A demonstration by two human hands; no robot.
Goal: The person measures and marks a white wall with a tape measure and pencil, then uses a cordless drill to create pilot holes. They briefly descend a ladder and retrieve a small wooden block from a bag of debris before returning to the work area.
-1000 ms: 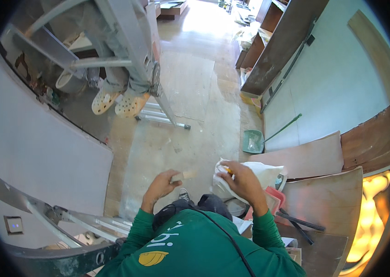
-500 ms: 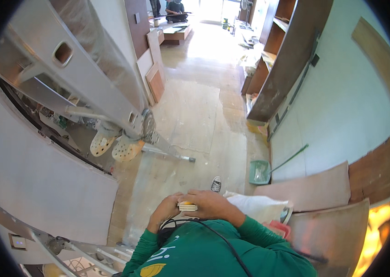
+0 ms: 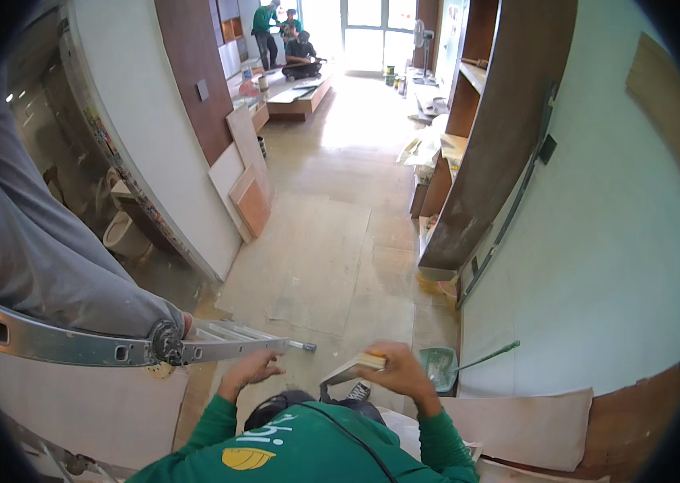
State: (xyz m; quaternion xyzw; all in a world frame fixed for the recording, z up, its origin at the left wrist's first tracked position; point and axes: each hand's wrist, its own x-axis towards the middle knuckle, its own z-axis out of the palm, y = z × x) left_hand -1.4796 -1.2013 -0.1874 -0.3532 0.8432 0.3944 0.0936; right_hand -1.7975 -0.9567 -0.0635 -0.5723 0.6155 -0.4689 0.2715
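Observation:
My right hand (image 3: 400, 368) grips the end of a flat, pale, layered block (image 3: 350, 367), with a thin dark flap hanging from its far end. What kind of block it is I cannot make out. To the left, my left hand (image 3: 251, 372) is held apart from the block, its fingers loosely spread and nothing in them. Both hands are in front of my green shirt (image 3: 324, 439). A shoe (image 3: 360, 392) shows on the floor just below the block.
A metal ladder (image 3: 227, 349) stands close on my left, with a person's grey-trousered leg (image 3: 66, 266) beside it. Boards (image 3: 251, 201) lean on the left wall. A green dustpan (image 3: 438, 369) lies at right, below a brown shelf unit (image 3: 485, 137). Several people (image 3: 301, 60) are at the far end.
My hands have moved apart; the block is now in my right hand alone, its flap hanging. The view has shifted, bringing the far people and the grey-trousered leg into sight.

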